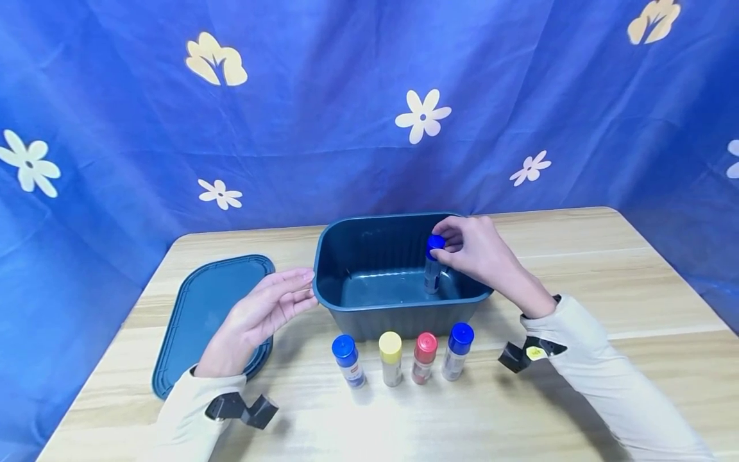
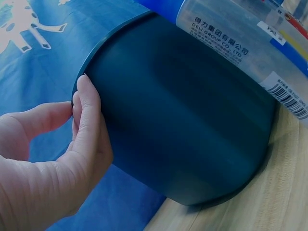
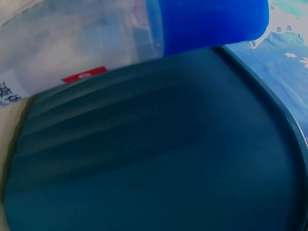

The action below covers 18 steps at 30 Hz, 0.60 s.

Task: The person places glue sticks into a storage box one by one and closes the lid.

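Apparently wooden tabletop (image 1: pixel 600 256), bin (image 1: pixel 366 322) atop, flowered backdrop (image 1: pixel 323 128)

Bin (image 1: pixel 369 322) is dk teal, backdrop (image 1: pixel 340 128) blue w/ wht flowers (image 1: pixel 433 115)

Blue-capped clear tube (image 1: pixel 432 272), nearly upright, inside right end of open teal bin (image 1: pixel 398 319).

lid (image 1: pixel 202 314) left of bin (image 1: pixel 398 321) on table (image 1: pixel 577 256); four bottles (image 1: pixel 390 359) in row before bin; fifth bottle (image 1: pixel 432 273) in bin, right; curtain (image 1: pixel 323 128) behind
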### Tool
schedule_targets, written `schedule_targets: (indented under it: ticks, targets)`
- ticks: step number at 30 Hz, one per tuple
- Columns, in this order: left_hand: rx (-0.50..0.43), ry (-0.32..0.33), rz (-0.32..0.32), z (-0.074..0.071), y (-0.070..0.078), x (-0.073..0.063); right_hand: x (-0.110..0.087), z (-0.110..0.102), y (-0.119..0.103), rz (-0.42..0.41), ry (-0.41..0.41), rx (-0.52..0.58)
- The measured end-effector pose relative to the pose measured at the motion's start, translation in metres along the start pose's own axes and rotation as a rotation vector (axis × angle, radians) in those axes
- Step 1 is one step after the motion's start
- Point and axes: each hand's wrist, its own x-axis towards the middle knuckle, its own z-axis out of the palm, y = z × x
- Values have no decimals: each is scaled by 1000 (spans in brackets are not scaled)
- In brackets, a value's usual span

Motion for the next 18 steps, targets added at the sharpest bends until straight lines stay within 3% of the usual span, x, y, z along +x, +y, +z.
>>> schedule_targets:
  ticks: [5, 9, 14, 18]
  targets:
    - [-3, 1, 0, -1, -1, -2, -6, -2, -1, 16, 25, 37]
    - [-1, -7, 3, -3, -2, -3, -16, -9, -4, -28, 111, 69]
    - [2, -6, 7, -3, -1, -1, -41, -19, -14, -86, 257, 92]
    - [12, 11, 7, -2, 1, 0, -64, -28, -22, -90, 315, 116]
